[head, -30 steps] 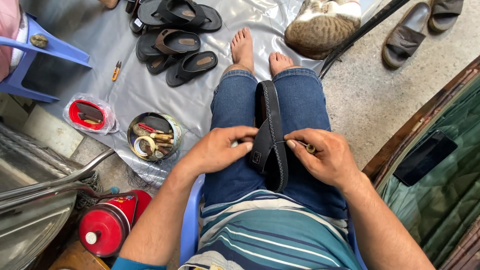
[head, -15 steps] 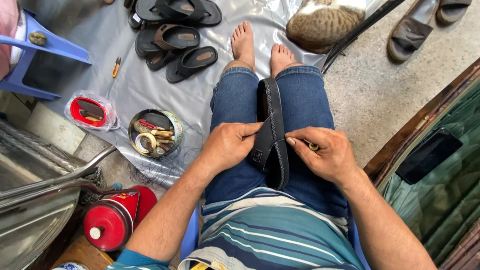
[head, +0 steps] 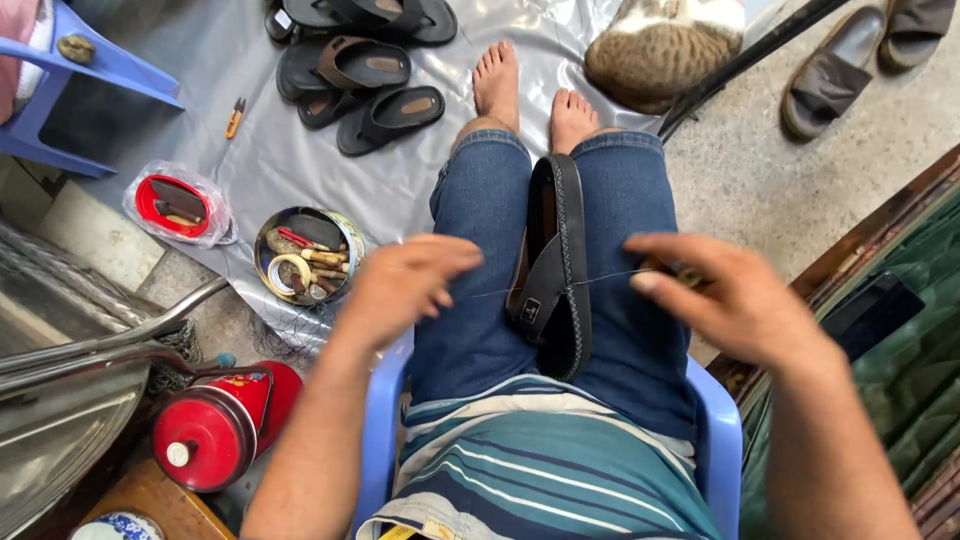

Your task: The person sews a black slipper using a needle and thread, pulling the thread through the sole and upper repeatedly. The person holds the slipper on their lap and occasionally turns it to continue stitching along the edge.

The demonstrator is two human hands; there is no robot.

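Black sandal [head: 556,262] stands on edge between the knees, thin thread [head: 610,277] stretched across it. Left hand [head: 405,285] pinches one thread end, right hand [head: 728,300] grips the other around a small tool. Judgement: pull evenly, keep the sandal clamped. Round tin [head: 306,256] holds tape and tools; red lid [head: 172,203] sits bagged with a dark piece.
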